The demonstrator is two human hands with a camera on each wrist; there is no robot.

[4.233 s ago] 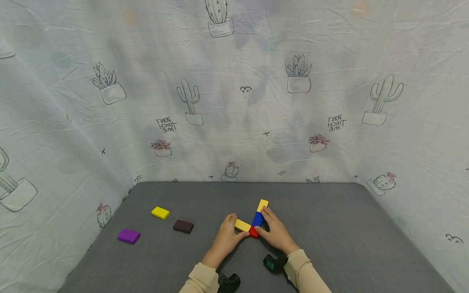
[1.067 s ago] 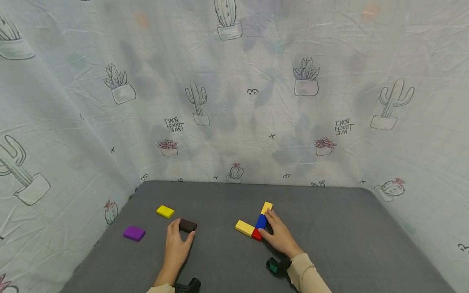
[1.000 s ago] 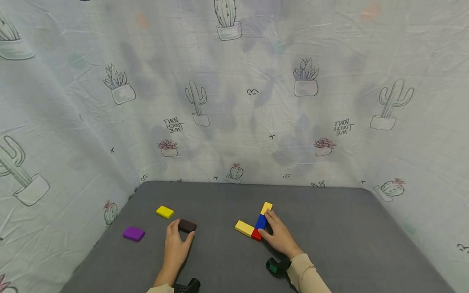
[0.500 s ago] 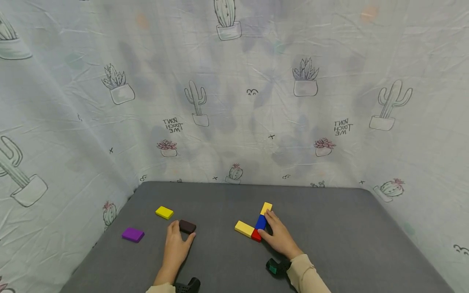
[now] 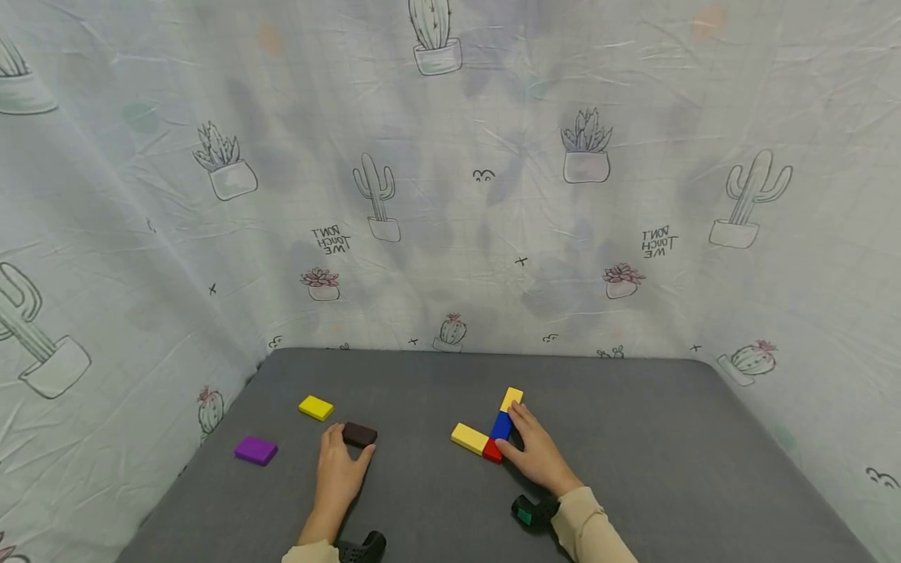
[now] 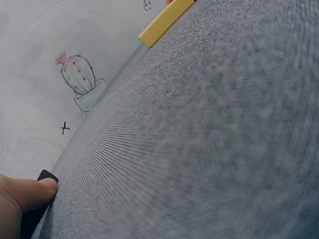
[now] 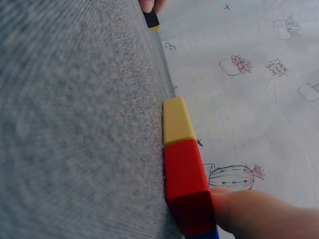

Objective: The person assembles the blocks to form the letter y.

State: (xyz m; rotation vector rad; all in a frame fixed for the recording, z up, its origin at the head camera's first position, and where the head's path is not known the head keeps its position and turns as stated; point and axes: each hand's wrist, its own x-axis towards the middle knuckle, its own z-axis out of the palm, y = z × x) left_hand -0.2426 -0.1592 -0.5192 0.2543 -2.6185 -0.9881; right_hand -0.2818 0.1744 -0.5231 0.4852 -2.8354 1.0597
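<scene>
Closest to me on my feed, pale sleeves and black wrist devices sit just behind the two hands, which rest well apart over a gray surface. I see the left hand pinching a dark brown block between its thumb and fingers, the block lying flat. The right hand has thumb and fingers spread: the thumb presses the side of a red block, and the fingertips touch near the far end of a blue block. Between the hands, a pale yellow block touches the red one and points toward the left hand. Out to the left of the left hand I have a purple block lying alone. Just beyond the left hand's fingers lies a bright yellow block. By the right hand's fingertips, a second pale yellow block continues the blue one's line. Farthest off, past both hands, hangs a pale cloth printed with potted cacti and succulents.
</scene>
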